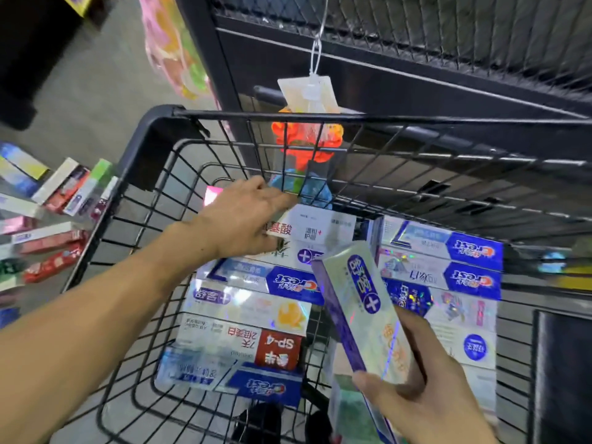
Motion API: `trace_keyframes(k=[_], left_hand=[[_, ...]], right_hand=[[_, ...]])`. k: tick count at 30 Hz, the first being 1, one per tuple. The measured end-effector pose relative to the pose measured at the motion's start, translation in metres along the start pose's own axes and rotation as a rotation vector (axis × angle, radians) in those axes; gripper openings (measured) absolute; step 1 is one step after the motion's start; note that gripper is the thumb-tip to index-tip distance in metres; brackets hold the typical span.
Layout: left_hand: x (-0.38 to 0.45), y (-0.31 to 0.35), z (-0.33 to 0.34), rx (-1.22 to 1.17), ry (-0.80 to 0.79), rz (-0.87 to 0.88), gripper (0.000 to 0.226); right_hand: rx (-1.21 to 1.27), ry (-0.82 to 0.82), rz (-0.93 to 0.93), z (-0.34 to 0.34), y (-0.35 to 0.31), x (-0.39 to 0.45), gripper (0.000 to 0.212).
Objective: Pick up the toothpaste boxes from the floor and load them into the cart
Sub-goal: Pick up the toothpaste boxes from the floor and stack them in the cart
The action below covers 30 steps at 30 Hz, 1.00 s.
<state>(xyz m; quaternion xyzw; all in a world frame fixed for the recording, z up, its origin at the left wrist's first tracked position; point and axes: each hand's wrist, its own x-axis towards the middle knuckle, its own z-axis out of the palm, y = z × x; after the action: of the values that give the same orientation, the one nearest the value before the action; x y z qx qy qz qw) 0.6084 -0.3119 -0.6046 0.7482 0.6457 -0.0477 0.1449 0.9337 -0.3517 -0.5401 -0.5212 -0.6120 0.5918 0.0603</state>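
Toothpaste boxes (256, 318) lay flat in two rows across the bottom of the black wire cart (288, 116), filling the middle and lower centre of the frame, blue, white and red packs side by side and touching. The left hand (243, 216) reached in from the lower left, its fingers curled round the end of a white box (323, 226) at the far end of the left row. The right hand (426, 402), at the lower right, gripped a silvery purple-edged box (362, 309) tilted upright above the stacked rows. More boxes (61, 200) lay scattered on the grey floor (96, 91) at the left edge of the frame, just outside the cart's wall. Beyond the cart, in the upper right, stood a dark shelf unit with mesh panels (416, 33); a netted bag of orange and blue toys (307, 136) hung from a hook on it, and a pink package (173, 43) hung at the upper centre.
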Motion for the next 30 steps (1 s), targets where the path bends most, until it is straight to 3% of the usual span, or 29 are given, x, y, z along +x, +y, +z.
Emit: trace_keyframes(k=[6,13,18,25,30], left_hand=[[0.010,0.003,0.009,0.032,0.034,0.009,0.072],[-0.007,0.011,0.023,0.272,0.311,-0.021,0.054],[-0.026,0.011,0.020,0.166,0.308,-0.120,0.068],[-0.103,0.013,-0.052,0.029,0.472,-0.216,0.049],[-0.128,0.002,-0.067,0.059,0.333,-0.281,0.066]], right_hand=[[0.023,-0.035,-0.015,0.005,-0.007,0.007,0.076],[-0.062,-0.074,-0.011,0.008,-0.004,0.011,0.081],[-0.234,-0.012,-0.249,0.010,-0.001,0.020,0.076],[-0.582,-0.044,-0.393,0.019,-0.007,0.058,0.067],[-0.794,-0.037,-0.588,0.050,-0.015,0.111,0.068]])
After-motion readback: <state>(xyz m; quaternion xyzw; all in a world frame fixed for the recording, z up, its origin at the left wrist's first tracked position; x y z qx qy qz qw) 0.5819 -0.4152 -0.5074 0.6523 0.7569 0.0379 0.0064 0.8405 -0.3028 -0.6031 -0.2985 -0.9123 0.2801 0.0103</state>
